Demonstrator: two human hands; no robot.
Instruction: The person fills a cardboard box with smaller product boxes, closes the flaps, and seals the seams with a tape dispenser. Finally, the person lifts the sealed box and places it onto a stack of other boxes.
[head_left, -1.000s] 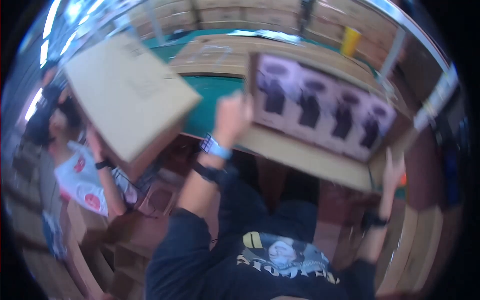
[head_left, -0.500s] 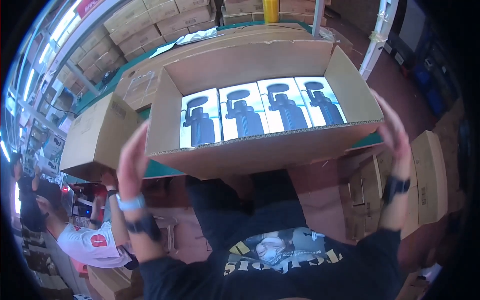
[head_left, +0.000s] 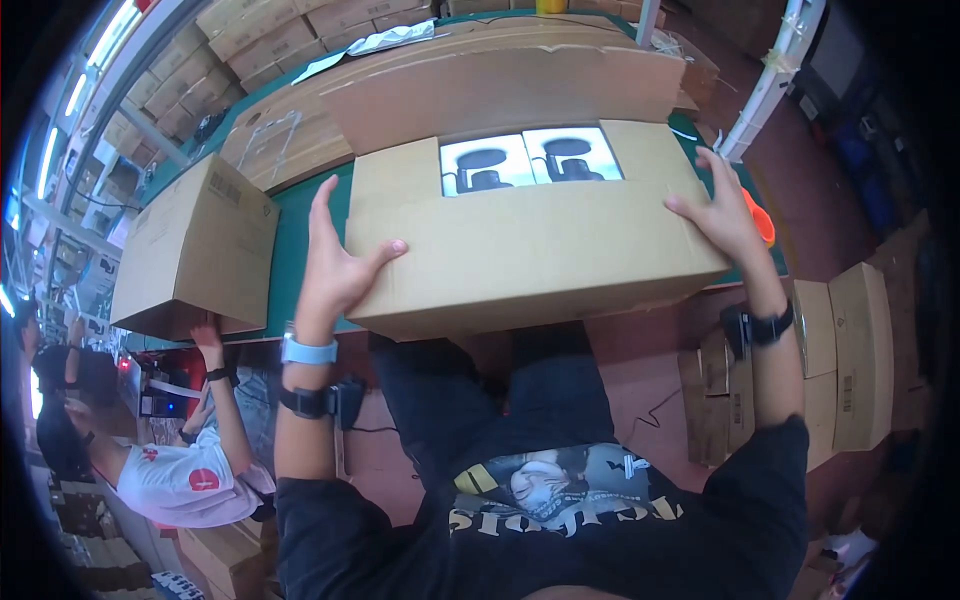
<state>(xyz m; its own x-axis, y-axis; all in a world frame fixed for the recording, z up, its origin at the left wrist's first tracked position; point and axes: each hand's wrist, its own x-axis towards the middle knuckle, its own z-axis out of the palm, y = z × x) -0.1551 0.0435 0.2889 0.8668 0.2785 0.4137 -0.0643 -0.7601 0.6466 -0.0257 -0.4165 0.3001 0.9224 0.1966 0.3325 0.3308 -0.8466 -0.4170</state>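
A large brown cardboard carton [head_left: 530,250] lies on the green table [head_left: 298,260] in front of me. Its near flap is folded down over the top, and two white product boxes with dark pictures [head_left: 530,160] still show through the gap. My left hand [head_left: 335,265] presses flat on the carton's left end, thumb on the near flap. My right hand [head_left: 720,215] rests with spread fingers on the carton's right end. The far flap [head_left: 500,95] stands up behind the opening.
A closed brown carton [head_left: 200,250] sits at the table's left, held from below by a person in a white shirt [head_left: 185,480]. Stacked cartons [head_left: 280,30] line the far side. More flat boxes [head_left: 850,350] stand on the floor at my right. An orange object [head_left: 760,215] lies by the table's right edge.
The carton was wide open showing several product boxes; now the near and side flaps are folded over, leaving two visible. Both my hands moved from the carton's sides onto its top.
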